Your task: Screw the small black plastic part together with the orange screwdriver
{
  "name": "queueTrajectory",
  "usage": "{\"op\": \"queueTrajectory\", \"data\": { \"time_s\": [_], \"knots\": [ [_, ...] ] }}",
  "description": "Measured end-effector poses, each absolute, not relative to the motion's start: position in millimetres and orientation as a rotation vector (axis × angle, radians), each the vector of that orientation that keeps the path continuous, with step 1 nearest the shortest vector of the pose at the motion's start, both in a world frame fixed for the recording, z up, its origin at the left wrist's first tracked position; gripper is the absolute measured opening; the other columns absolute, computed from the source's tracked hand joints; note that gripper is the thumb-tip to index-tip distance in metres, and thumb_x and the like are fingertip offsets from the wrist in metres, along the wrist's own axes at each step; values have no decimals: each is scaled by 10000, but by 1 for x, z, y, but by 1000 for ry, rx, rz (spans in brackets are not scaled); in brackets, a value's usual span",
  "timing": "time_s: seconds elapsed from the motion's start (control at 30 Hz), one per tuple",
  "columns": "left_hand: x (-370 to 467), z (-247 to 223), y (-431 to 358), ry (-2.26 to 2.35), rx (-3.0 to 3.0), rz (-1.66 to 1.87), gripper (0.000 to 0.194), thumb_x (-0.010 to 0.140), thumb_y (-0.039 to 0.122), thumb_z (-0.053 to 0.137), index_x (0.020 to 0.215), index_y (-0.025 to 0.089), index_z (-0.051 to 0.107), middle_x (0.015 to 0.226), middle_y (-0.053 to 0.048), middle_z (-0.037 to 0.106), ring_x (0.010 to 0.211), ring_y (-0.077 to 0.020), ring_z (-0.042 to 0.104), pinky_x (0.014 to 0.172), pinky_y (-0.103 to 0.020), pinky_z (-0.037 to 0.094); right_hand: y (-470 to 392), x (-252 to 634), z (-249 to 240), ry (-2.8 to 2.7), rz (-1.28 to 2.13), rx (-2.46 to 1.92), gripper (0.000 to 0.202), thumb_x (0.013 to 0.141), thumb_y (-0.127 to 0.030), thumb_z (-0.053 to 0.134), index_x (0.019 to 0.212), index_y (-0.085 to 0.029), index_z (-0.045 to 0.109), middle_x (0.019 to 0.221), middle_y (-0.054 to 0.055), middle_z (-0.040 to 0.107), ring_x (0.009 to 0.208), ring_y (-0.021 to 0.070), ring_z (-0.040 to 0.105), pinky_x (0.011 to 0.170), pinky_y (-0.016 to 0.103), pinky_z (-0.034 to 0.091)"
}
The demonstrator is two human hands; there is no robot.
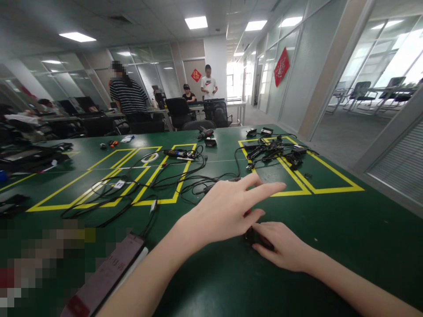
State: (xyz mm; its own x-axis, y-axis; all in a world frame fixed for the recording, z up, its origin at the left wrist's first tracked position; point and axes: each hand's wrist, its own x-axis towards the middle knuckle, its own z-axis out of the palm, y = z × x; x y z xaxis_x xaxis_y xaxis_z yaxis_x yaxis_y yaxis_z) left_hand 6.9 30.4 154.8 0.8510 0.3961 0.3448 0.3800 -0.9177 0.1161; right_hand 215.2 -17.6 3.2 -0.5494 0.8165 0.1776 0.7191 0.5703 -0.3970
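Black thing (249, 237), in the head view: near, pinched in the right hand (286, 248), maybe to hold it steady. Left hand (224, 209) just above, fingers seen spread wide, perhaps to leave room; palm hidden. Farther off, black bits (266, 150) heaped over yellow lines (337, 191) on the green table (343, 229).

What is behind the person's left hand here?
Black cables lie on the green table beyond the left hand, and a dark piece is partly hidden by it. What it fully covers cannot be seen.
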Motion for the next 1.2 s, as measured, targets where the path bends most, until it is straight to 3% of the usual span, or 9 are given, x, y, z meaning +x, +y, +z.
{"op": "queueTrajectory", "data": {
  "time_s": [0.17,0.27,0.37,0.47,0.57,0.8,0.97,1.2],
  "knots": [
    [12,154,28,518,2981,604,587,850,157,506,1424,265,453,1159,-53,591,947,-182,602,793,-280,495,-18,215,4,-2417,412,-1218,186,889,-265,577,1057,-191,607,823,45,683,735,213,628,686,307,435],
    [14,152,30,525,3008,614,553,903,112,431,1432,272,443,1153,-45,597,933,-164,599,784,-271,480,-19,215,5,-2439,405,-1224,274,865,-250,592,1130,-186,580,777,22,656,689,205,601,661,304,411],
    [13,150,32,545,3015,613,503,952,188,447,1447,274,421,1139,-35,605,888,-155,600,745,-269,476,-18,214,4,-2457,361,-1242,290,862,-242,586,1145,-183,563,791,30,656,698,210,598,652,304,391],
    [13,150,33,497,3014,650,503,919,237,515,1419,241,460,1117,-49,609,955,-185,591,811,-305,480,-18,214,1,-2447,319,-1252,227,851,-235,586,1073,-192,567,775,31,652,682,213,593,626,299,367],
    [13,151,32,481,3026,666,553,851,168,523,1399,225,486,1147,-67,595,999,-202,577,870,-333,474,-17,214,-1,-2449,320,-1226,187,853,-233,577,1036,-197,557,764,24,645,674,209,588,635,300,368],
    [13,149,32,519,3014,602,535,922,138,421,1444,257,423,1120,-45,597,866,-148,600,749,-267,490,-18,215,3,-2465,337,-1213,190,845,-241,581,1026,-195,545,767,14,629,660,193,562,629,294,358],
    [13,150,33,435,3018,672,480,886,138,473,1360,205,515,1032,-56,622,962,-188,589,833,-302,484,-19,215,5,-2445,336,-1212,195,834,-232,587,1024,-203,553,754,9,627,668,202,577,634,298,368],
    [12,150,31,507,3004,641,432,937,165,442,1353,245,525,1064,-40,622,815,-140,600,710,-251,478,-19,216,5,-2460,367,-1236,151,889,-253,553,1026,-191,566,814,39,666,723,213,610,670,310,408]
  ]
}}
